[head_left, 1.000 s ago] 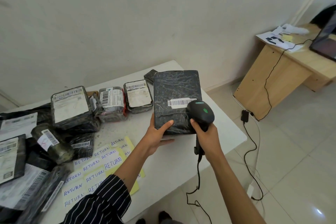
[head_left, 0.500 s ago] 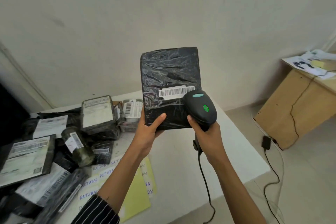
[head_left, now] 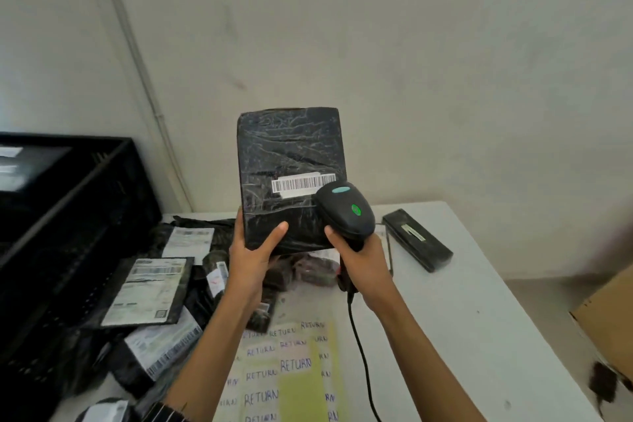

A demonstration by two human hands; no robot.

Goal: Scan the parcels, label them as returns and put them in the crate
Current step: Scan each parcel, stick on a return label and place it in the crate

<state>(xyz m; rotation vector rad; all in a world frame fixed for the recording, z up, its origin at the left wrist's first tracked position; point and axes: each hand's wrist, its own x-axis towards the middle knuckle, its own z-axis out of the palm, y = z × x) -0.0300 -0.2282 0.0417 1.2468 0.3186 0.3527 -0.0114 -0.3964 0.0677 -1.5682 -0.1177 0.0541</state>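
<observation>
Lifted higher, the parcel (head_left: pixel 291 154) sits gripped in my left hand (head_left: pixel 253 260), my right hand (head_left: pixel 364 262) gripping the scanner (head_left: pixel 344 211); scanning seems underway.

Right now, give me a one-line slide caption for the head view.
Left hand holds a black-wrapped parcel upright while the right hand aims a corded scanner at its barcode label.

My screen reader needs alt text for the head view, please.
The left hand holds a black parcel upright over a white table while the right hand points a scanner at its barcode label. Other parcels, RETURN stickers and a black crate sit nearby.
</observation>
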